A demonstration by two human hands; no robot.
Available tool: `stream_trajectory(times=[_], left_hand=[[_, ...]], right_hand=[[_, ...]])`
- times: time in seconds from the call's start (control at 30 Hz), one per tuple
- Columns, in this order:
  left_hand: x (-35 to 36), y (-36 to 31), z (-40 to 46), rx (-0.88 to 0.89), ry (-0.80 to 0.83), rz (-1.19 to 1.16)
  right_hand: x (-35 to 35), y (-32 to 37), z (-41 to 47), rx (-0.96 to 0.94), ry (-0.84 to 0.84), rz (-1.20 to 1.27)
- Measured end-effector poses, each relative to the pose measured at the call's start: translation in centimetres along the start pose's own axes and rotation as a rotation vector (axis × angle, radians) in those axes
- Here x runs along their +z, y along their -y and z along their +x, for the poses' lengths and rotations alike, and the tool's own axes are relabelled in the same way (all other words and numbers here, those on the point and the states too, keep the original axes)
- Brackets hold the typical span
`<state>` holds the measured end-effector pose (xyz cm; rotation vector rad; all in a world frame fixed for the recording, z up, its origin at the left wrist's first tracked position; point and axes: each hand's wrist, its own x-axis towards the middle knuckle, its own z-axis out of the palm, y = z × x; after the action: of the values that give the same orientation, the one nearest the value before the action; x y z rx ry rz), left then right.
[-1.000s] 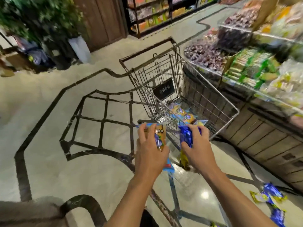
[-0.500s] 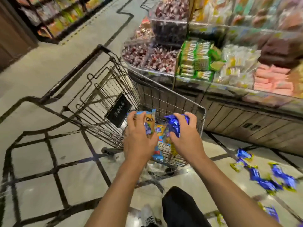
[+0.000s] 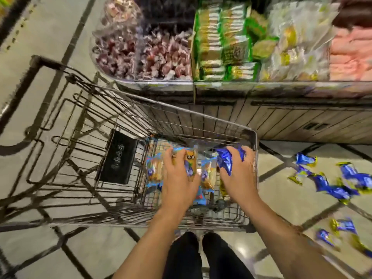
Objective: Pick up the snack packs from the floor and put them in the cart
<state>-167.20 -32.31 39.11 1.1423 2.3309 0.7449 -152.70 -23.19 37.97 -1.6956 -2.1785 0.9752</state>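
Both my hands now lowered inside cart [image 3: 256, 178]: left hand [image 3: 179, 178] grips orange snack pack [image 3: 190, 161], right hand [image 3: 239, 176] blue pack [image 3: 225, 160]; blue packs [image 3: 332, 184] litter floor [image 3: 281, 190]; black placard [image 3: 117, 158] writing unreadable.

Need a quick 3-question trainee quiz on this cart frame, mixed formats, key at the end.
1. True or false: both hands are inside the cart basket.
2. The right hand grips: A) green packs B) shiny blue packs C) nothing.
3. Fill in: loose blue packs on the floor lie to the person's ____.

Key: 1 true, the left hand holds an orange-and-blue pack over the basket and the right is beside it; 2 B; 3 right.
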Motion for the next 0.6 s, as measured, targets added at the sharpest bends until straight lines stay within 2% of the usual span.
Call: stream_trajectory(times=[0.2, 0.33, 0.47, 0.6], left_hand=[[7.9, 5.4, 4.3, -0.039, 0.192, -0.031], [13.6, 8.9, 6.7, -0.052, 0.243, -0.067], [19.2, 12.2, 8.5, -0.040, 0.301, -0.007], [21.7, 13.6, 8.3, -0.038, 0.356, 0.027]], right_hand=[[7.8, -6.5, 4.2, 0.193, 0.094, -0.041], [12.6, -10.6, 6.4, 0.227, 0.130, -0.058], [17.1, -13.7, 8.2, 0.260, 0.128, -0.150], [19.2, -15.3, 8.7, 0.308, 0.147, -0.271]])
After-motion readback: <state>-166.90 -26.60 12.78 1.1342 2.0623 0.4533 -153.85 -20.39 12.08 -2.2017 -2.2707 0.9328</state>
